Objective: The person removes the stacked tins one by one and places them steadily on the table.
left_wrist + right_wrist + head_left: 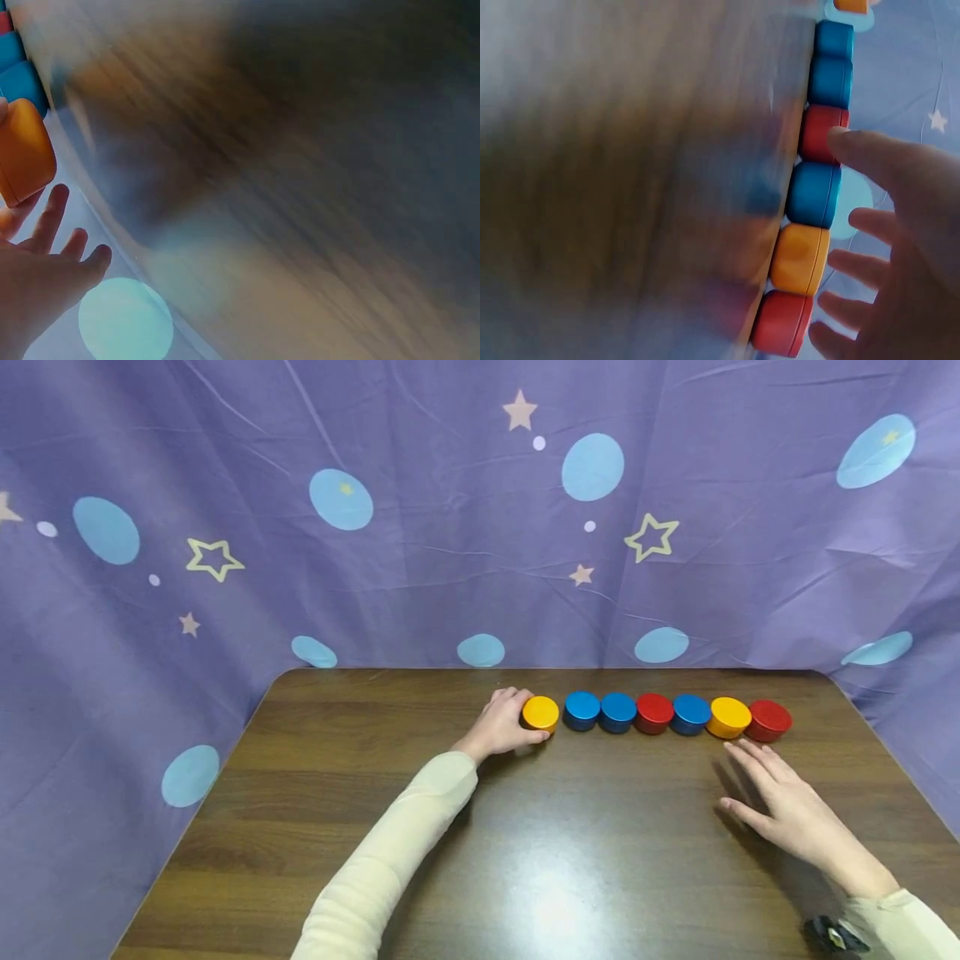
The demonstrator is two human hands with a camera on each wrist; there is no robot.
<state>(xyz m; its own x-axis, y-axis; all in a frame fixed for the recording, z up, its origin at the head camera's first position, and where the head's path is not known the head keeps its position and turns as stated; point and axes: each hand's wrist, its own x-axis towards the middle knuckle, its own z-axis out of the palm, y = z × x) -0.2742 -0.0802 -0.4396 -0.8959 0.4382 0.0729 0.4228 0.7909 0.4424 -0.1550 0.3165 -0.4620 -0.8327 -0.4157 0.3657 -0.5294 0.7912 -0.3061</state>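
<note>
At the left end of a row of small round tins, my left hand [498,727] grips a yellow tin [541,714] between thumb and fingers. In the left wrist view this tin [26,150] looks orange, and part of the grip is cut off by the frame. A narrow gap parts it from the first blue tin [582,711]. My right hand [783,806] is spread and holds nothing, just in front of the other yellow tin [728,717] and the end red tin [770,721]. Whether its fingertips touch them I cannot tell.
Between the ends stand a second blue tin [618,713], a red tin [654,714] and a third blue tin [691,715], side by side. The row runs along the back of the brown wooden table [337,777]. A purple patterned curtain [420,568] hangs behind.
</note>
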